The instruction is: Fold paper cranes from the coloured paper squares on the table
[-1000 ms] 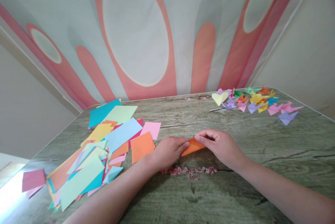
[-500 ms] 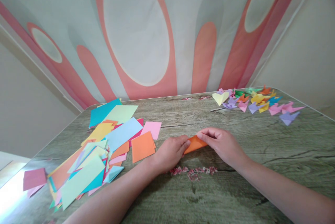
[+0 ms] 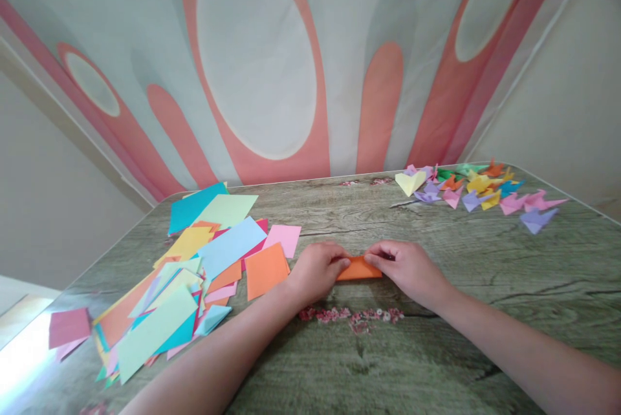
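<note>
Both arms reach in from the near side. The left hand is pinching the left end of the orange paper mid-table, the right hand its far right corner. Table's wood-look, pink-and-pale backdrop past the far edge. Loose sheets crowd the left, folded birds sit far right, with open wood grain between.
</note>
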{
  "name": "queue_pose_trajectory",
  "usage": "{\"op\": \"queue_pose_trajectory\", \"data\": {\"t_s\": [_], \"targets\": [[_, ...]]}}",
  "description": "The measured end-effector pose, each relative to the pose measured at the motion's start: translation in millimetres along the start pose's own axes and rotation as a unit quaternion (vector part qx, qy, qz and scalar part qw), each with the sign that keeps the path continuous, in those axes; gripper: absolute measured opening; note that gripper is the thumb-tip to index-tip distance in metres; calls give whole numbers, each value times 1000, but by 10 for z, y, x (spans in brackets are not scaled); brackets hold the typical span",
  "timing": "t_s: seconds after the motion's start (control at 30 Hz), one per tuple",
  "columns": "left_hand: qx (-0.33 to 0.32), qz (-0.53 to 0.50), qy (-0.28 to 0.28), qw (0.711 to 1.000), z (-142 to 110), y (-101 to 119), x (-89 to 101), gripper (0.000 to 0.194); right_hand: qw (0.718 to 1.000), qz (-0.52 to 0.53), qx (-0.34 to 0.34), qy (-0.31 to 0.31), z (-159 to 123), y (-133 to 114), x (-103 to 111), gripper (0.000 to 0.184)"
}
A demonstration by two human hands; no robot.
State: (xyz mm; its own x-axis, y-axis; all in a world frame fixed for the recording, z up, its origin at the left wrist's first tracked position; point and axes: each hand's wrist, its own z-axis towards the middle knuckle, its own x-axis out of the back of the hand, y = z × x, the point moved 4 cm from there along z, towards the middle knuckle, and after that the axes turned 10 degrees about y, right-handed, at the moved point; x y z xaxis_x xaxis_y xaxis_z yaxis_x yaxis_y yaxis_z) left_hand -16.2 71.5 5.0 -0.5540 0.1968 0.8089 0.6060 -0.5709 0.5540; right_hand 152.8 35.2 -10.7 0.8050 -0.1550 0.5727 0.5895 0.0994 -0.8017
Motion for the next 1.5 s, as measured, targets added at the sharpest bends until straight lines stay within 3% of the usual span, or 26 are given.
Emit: {"op": "queue_pose_trajectory", "data": {"t_s": [0.33,0.6,0.7,0.8,0.97,1.2,1.5], "targets": [[16,34,-10,999,17,-56,-62,16,994,-84,67,13,-32,-26,-80,17],[13,65,17,998,25,-66,-68,6,987,-116,109,12,-40,-10,-133,17],[-36,51,25,998,26,-7,-58,15,985,-119,125,15,-45,0,-141,16],[-97,19,-18,995,19,41,-93,19,982,-121,144,19,-53,3,-145,15],[-113,10,-39,993,16,37,-105,22,972,-119,202,28,-109,-53,-129,18],[-112,14,-44,993,-21,65,-64,15,929,-154,330,-62,-248,-192,-149,28],[-97,17,-67,993,-32,47,-52,12,886,-263,363,-116,-241,-254,-97,27]]}}
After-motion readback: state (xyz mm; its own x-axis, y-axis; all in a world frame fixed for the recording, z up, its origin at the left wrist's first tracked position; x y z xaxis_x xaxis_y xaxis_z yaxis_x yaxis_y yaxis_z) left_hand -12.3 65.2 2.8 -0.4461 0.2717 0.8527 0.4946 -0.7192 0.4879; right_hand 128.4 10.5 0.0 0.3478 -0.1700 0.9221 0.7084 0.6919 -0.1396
